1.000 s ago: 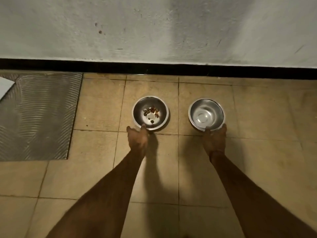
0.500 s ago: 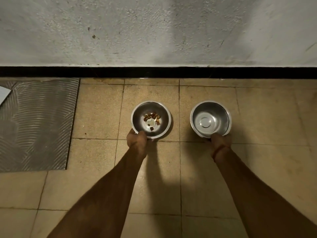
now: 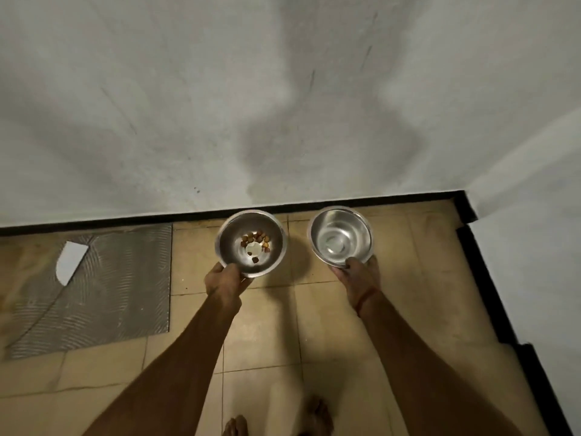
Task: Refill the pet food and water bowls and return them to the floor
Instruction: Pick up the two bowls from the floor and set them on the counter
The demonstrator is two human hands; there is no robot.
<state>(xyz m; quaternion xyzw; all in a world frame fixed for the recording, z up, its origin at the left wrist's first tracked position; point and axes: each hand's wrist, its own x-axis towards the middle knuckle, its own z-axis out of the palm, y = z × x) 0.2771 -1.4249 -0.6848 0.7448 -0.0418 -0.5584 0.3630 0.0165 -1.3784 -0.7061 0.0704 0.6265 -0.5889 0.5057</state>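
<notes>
Tan floor tiles [image 3: 261, 335] fill the near ground, and two bare feet [image 3: 316, 416] show at the bottom edge, between the two forearms that reach forward from there. At the end of the left forearm, the left hand [image 3: 224, 280] is closed on the near rim of a steel food bowl [image 3: 232, 250] — thumb over the lip, fingers tucked underneath and mostly hidden. Inside that bowl a small cluster of brown kibble [image 3: 256, 239] lies around the bright spot at its centre, on the half away from the hand. At the end of the right forearm, the right hand [image 3: 358, 278] grips the near rim of a second steel bowl [image 3: 361, 239] in the same way, with a thumb tip over the edge; a thin reddish thread [image 3: 366, 297] circles that wrist. This bowl holds no kibble, and its bottom looks glossy, though whether any water sits in it cannot be told. Both bowls are upright, side by side with a clear gap between them, and dark shadows spread on the tiles under and beside them — they appear raised off the floor. Left of the left hand, well apart, a grey ridged patch [image 3: 119, 278] covers part of the floor, with a pale curved piece [image 3: 69, 262] lying on it. Beyond the bowls runs a black skirting strip [image 3: 125, 220], and above it a scuffed whitish wall [image 3: 220, 105] that turns a corner far to the right of the right hand.
</notes>
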